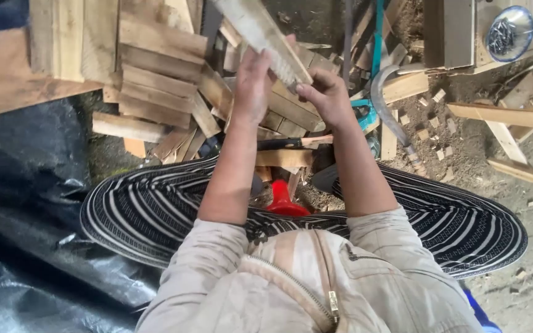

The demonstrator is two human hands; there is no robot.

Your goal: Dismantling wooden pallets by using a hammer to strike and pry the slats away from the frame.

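I hold a pale wooden slat (260, 31) up in front of me with both hands. My left hand (253, 86) grips its lower part from the left side. My right hand (328, 95) pinches its near end from the right. The slat slants up and to the left, out of the top of the view. Below my hands lies a heap of short wooden planks (155, 86). A hammer with a dark handle (285, 143) rests on the planks just under my forearms.
A curved sickle (390, 114) lies on the dirt to the right. A red object (284, 200) stands between my knees. Black plastic sheeting (26, 203) covers the left. Loose boards (507, 114) and a round tin of nails (509, 32) sit at the right.
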